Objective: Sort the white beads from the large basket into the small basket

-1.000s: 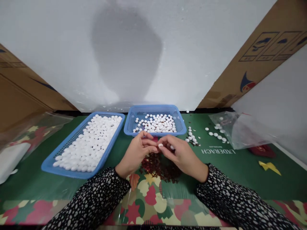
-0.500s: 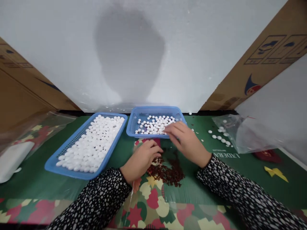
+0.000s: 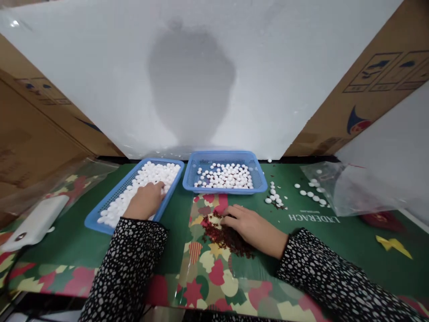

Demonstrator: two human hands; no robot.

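Observation:
My left hand (image 3: 145, 200) reaches into the long blue basket (image 3: 97, 224) on the left, its fingers bent down among many small white balls (image 3: 125, 197). Its fingertips are partly hidden, and whatever lies between them does not show. Over a loose heap of tiny dark red pieces (image 3: 223, 239) rests my right hand (image 3: 253, 228), with fingers bent together at the heap's upper edge. I cannot make out what they pinch. A second blue basket (image 3: 225, 191), behind the heap, holds a thinner layer of white balls (image 3: 231, 176).
Loose white balls (image 3: 273, 194) lie right of the second basket, and others lie by a clear plastic bag (image 3: 348, 192). A yellow scrap (image 3: 393, 246) is at the right. A white device (image 3: 36, 223) with a cable stands at left. A white panel (image 3: 268, 89) and cardboard (image 3: 378, 76) close off the back.
My left hand has gone from the red heap to the left basket. My right hand has come back from the second basket to the heap. The view has shifted slightly.

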